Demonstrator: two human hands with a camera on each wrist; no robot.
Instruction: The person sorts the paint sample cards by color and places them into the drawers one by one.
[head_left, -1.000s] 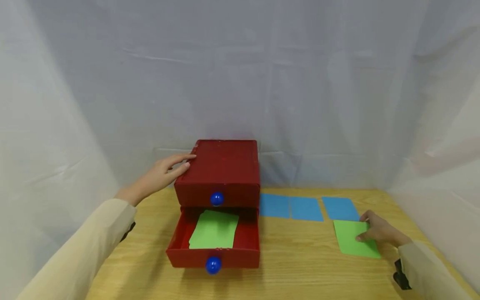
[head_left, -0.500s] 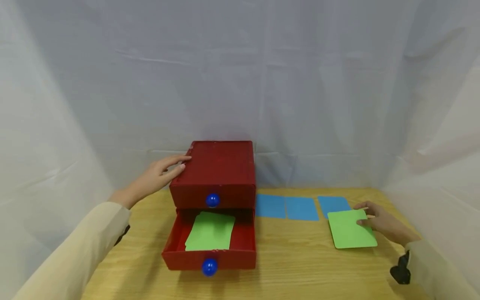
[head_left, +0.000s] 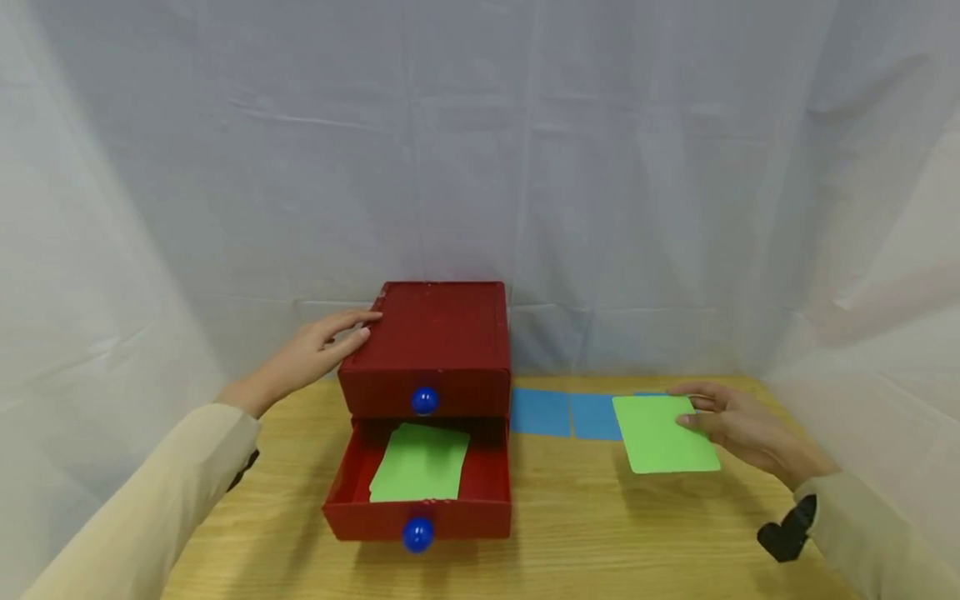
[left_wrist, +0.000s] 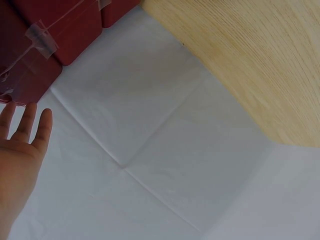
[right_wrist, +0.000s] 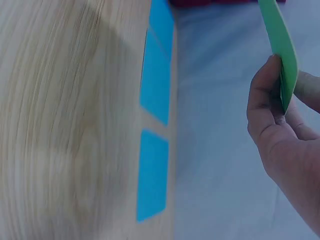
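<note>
Fingers of the right hand [head_left: 738, 427] pinch a green card [head_left: 663, 433] by its right edge, holding it lifted above the wooden table [head_left: 600, 517] at about four o'clock from the red drawer box [head_left: 431, 350]. Only the right wrist view shows the grip closely: the thumb on one face and the other fingers behind, with the card [right_wrist: 279, 45] seen almost edge-on. It also shows two blue cards [right_wrist: 156, 125] lying end to end along the table's back edge by the white cloth; the head view gives these same blue cards [head_left: 570, 414] flat, just right of the box, with a sliver of another showing behind the held card. The left hand [head_left: 315, 354] lies with straight, relaxed fingers against the box's top left corner, at nine o'clock from it, holding nothing (the left wrist view shows only the fingertips [left_wrist: 42, 127] near the taped red side). The lower drawer [head_left: 420, 500] stands pulled out, a second green card [head_left: 420, 475] lying inside; both drawers have blue knobs [head_left: 423, 401].
</note>
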